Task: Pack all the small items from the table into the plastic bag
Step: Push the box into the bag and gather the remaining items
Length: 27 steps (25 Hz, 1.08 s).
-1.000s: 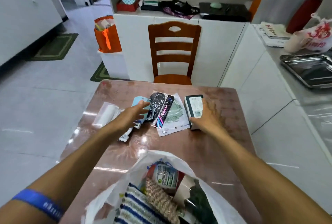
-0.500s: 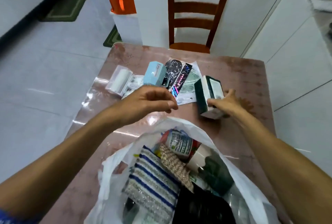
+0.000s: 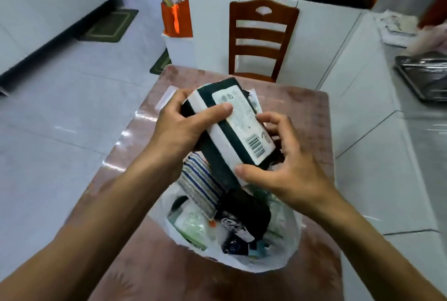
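Note:
A dark green and white box (image 3: 238,129) with a barcode label hangs tilted above the open white plastic bag (image 3: 278,259). My left hand (image 3: 180,129) grips its upper left end, thumb across the label. My right hand (image 3: 278,167) holds its lower right end, thumb under the corner. The bag sits on the brown table (image 3: 145,264) and holds a striped cloth (image 3: 200,184), a dark bundle (image 3: 244,209), a green and white packet (image 3: 191,224) and other small things. A clear wrapped packet (image 3: 165,97) and a paper packet edge (image 3: 255,99) lie on the table behind the box, mostly hidden.
A wooden chair (image 3: 262,39) stands at the table's far side. White cabinets run behind it and along the right, with a metal tray (image 3: 425,73) on the right counter. An orange bag (image 3: 176,15) sits on a white stand at the far left.
My right hand lifted the green and white box off the table and brought it over the bag. My left hand came across and took hold of its other end.

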{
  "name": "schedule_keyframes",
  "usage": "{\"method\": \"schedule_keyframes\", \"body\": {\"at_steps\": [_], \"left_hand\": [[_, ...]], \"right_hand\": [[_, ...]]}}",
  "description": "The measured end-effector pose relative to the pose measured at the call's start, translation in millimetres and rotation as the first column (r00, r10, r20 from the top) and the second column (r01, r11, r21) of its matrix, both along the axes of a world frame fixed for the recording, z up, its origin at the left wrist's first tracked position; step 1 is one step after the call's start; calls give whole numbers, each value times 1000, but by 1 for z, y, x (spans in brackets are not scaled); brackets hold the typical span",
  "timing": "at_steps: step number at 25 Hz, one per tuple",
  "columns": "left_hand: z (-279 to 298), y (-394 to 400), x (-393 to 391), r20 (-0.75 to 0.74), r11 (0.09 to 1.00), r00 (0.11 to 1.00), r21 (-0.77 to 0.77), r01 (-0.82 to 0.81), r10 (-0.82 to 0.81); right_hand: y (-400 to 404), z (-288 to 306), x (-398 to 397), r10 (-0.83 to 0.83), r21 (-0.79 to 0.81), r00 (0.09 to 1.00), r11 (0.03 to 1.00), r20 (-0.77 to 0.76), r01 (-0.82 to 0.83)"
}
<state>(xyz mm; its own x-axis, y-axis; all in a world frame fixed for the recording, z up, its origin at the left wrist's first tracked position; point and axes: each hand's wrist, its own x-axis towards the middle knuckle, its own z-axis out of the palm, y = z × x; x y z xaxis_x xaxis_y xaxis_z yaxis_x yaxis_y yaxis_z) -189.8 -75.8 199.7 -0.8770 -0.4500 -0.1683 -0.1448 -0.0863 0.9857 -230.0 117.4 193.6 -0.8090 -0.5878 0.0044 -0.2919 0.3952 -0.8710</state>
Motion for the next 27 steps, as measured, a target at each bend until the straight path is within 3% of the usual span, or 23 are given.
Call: {"method": "schedule_keyframes", "body": {"at_steps": [3, 6, 7, 8, 10, 11, 13, 16, 19, 23, 27], "left_hand": [[-11, 4, 34, 16, 985, 985, 6, -174, 174], [-24, 1, 54, 22, 980, 980, 33, -197, 196], [-30, 4, 57, 28, 980, 982, 61, -189, 188], [-36, 8, 59, 43, 981, 985, 97, -168, 165], [-52, 18, 59, 97, 978, 991, 177, -114, 98], [-61, 23, 56, 120, 971, 989, 213, -110, 86], [-76, 29, 51, 95, 941, 987, 302, -153, 130], [-98, 37, 53, 53, 931, 986, 327, -165, 156], [-106, 52, 62, 163, 996, 982, 32, 86, -90], [-106, 62, 63, 347, 908, 926, -322, 268, -150], [-107, 44, 59, 267, 876, 896, -242, 418, -354]], "right_hand": [[28, -1, 25, 28, 202, 987, 979, -157, 4], [43, -13, 41, 88, 561, 959, 824, -270, 82], [44, -19, 43, 66, 577, 953, 808, -295, 123], [46, -24, 42, -17, 499, 963, 853, -269, 154], [47, -23, 38, -267, 184, 964, 949, 24, 258], [50, -20, 35, -333, 43, 923, 943, 191, 331], [53, -13, 31, -371, -81, 860, 903, 350, 422], [46, -11, 40, -350, -113, 868, 905, 352, 410], [37, -11, 48, -341, -127, 877, 907, 337, 402], [36, -6, 43, -314, -130, 892, 920, 324, 371], [37, -5, 41, -285, -127, 897, 930, 339, 344]]}}
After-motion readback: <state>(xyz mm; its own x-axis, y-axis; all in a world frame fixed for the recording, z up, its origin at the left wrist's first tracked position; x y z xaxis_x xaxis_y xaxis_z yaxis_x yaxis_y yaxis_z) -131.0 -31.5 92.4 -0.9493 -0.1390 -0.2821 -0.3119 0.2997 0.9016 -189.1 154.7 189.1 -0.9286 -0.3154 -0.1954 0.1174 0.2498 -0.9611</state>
